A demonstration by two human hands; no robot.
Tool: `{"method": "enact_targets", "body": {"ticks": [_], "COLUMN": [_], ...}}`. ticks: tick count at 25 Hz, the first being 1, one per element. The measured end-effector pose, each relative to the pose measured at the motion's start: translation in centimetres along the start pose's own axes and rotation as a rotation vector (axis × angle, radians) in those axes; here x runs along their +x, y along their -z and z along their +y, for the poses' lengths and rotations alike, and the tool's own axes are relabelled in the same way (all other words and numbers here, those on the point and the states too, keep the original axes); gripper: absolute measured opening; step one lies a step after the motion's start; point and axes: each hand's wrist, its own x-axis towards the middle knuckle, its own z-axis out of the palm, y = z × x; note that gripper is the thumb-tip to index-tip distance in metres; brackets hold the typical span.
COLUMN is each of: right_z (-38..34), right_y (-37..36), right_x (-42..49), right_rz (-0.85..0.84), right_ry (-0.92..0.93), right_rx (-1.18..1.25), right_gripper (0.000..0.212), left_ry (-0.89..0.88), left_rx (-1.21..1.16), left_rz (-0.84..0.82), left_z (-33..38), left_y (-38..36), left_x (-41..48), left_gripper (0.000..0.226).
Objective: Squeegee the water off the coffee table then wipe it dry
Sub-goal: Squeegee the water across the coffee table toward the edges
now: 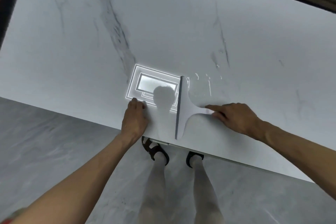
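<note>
Two hands are on the pale marbled worktop (163, 23), close to its near edge. A white squeegee (183, 107) lies flat on the surface between them. Its long blade runs from the near edge away from the person, and its handle points to the right. The right hand (234, 118) grips that handle, with the forefinger stretched along the top and the other fingers (218, 114) curled around it. The left hand (135, 118) rests just left of the blade, apart from it. Its fingers are bent with the tips pressing on the worktop, and they hold nothing that shows. Streaks and beads of water (209, 85) lie on the handle side of the blade, near its far end. A bright ceiling light reflection (145, 82) sits on the surface left of the blade. Below the edge, feet in black sandals (154, 149) stand on a grey floor (45, 142).
</note>
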Motion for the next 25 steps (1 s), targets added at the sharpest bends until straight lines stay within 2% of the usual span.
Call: {"method": "enact_targets", "body": {"ticks": [3, 6, 10, 13, 15, 20, 22, 25], "right_z": [6.2, 8.1, 3.2, -2.6, -3.3, 6.8, 11.3, 16.9], "right_y": [0.6, 1.7, 0.4, -2.9, -4.4, -3.8, -2.3, 0.3], "right_x": [-4.3, -6.7, -5.7, -2.8, -2.0, -4.9, -6.2, -7.9], "right_rz": [-0.001, 0.005, 0.034, -0.074, -0.108, -0.037, -0.020, -0.024], "right_ry": [-0.143, -0.174, 0.061, 0.268, 0.340, 0.263, 0.207, 0.110], "right_rx": [-0.053, -0.059, 0.039, 0.043, 0.013, -0.074, -0.099, -0.162], "right_gripper": [0.041, 0.045, 0.050, 0.044, 0.042, 0.039, 0.038, 0.035], "left_ry": [-0.117, -0.030, 0.157, 0.223, 0.274, 0.251, 0.199, 0.260], "left_rx": [0.070, 0.034, -0.094, -0.099, -0.133, -0.125, -0.064, 0.068], "left_rz": [-0.108, -0.130, -0.044, -0.003, 0.036, -0.053, -0.103, -0.217], "left_z": [2.9, 4.6, 5.2, 5.3, 6.2, 10.8, 12.5, 13.7], "left_y": [-2.2, -3.3, -3.4, -3.9, -4.9, -9.5, -11.0, -12.0], "left_x": [-0.3, -0.5, -1.1, -2.2, -3.2, -4.7, -4.7, -3.8], "left_gripper": [0.040, 0.039, 0.030, 0.015, 0.007, 0.025, 0.029, 0.036]}}
